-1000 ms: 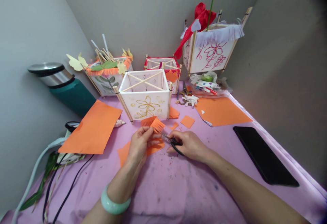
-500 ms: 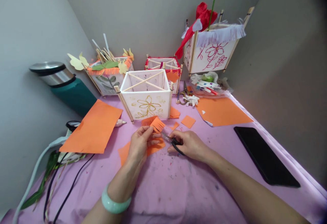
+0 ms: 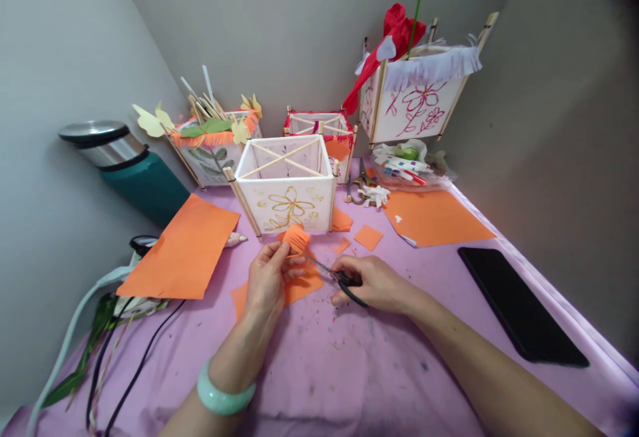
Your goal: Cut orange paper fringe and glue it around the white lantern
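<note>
Probably a home craft corner, pink-clothed table (image 3: 379,370), handmade paper lanterns (image 3: 284,207), orange paper sheets (image 3: 180,247)

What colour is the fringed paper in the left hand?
The fringed paper is orange, shown best in the head view.

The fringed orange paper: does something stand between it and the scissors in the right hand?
Nothing visible stands between them. The scissors, held in the right hand, point their blades at the fringed orange paper, which the left hand pinches just beyond the tips.
</note>
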`<state>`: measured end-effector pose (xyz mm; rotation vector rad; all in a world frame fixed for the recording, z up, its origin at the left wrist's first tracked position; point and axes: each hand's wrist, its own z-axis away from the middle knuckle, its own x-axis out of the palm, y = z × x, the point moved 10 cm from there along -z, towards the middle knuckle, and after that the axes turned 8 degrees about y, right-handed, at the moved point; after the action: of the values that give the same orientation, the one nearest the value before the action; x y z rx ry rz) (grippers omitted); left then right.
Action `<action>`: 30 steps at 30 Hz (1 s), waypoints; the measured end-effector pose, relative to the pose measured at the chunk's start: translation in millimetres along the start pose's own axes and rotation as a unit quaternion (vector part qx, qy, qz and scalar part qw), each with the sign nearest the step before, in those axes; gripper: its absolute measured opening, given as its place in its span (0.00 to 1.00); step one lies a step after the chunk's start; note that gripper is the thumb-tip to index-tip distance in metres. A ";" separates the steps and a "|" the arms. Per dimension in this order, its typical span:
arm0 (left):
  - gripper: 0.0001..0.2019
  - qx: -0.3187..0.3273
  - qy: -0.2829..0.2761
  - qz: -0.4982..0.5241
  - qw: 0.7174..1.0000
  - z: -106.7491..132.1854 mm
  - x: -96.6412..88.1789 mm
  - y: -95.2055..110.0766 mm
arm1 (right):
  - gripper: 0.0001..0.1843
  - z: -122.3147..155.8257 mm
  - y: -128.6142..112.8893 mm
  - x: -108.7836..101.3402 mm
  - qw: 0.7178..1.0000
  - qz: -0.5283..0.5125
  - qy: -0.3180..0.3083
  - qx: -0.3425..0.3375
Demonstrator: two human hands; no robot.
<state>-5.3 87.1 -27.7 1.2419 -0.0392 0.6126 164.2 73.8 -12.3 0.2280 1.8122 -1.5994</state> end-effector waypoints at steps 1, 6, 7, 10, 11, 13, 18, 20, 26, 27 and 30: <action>0.09 -0.002 0.001 0.002 1.000 0.0 0.0 0.0 | 0.20 0.1 -0.1 0.2 1.000 0.003 -0.001 0.000; 0.07 -0.015 -0.010 -0.011 1.000 0.1 3.6 -3.6 | 0.19 -0.7 0.4 0.2 1.000 0.015 0.009 0.004; 0.07 -0.018 -0.012 -0.016 1.000 0.3 4.2 -4.8 | 0.19 -1.0 0.7 0.4 1.000 0.016 0.011 0.004; 0.07 -0.027 -0.019 -0.026 0.999 0.7 5.0 -8.4 | 0.19 -1.6 1.3 1.7 1.000 0.020 0.013 0.000; 0.07 -0.027 -0.019 -0.027 0.999 0.7 4.7 -9.0 | 0.19 -1.6 1.4 2.4 1.000 0.021 0.011 -0.002; 0.08 -0.023 -0.021 -0.029 0.999 0.4 4.5 -9.1 | 0.18 -1.4 1.5 3.1 1.000 0.026 0.011 -0.005; 0.14 0.027 -0.018 -0.023 0.999 -1.1 3.9 0.2 | 0.17 0.6 -1.0 2.9 0.999 0.042 0.011 -0.024; 0.14 0.045 -0.012 -0.024 0.999 -2.1 2.1 3.4 | 0.17 1.7 -3.6 3.1 0.998 0.046 0.004 -0.043; 0.13 0.066 -0.007 -0.052 0.996 -6.7 -1.9 2.3 | 0.17 3.5 -6.9 7.1 0.996 0.001 -0.019 -0.082; 0.13 0.070 -0.005 -0.058 0.996 -7.3 -2.3 2.3 | 0.18 3.2 -5.8 6.9 0.997 -0.012 -0.013 -0.081; 0.11 0.070 -0.004 -0.082 0.994 -7.7 -0.7 1.9 | 0.20 1.7 -0.2 1.9 0.996 -0.044 0.033 -0.075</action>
<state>-9.0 94.0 -29.0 1.3691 0.0990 0.4736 163.3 71.6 -13.2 0.1357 2.0085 -1.5226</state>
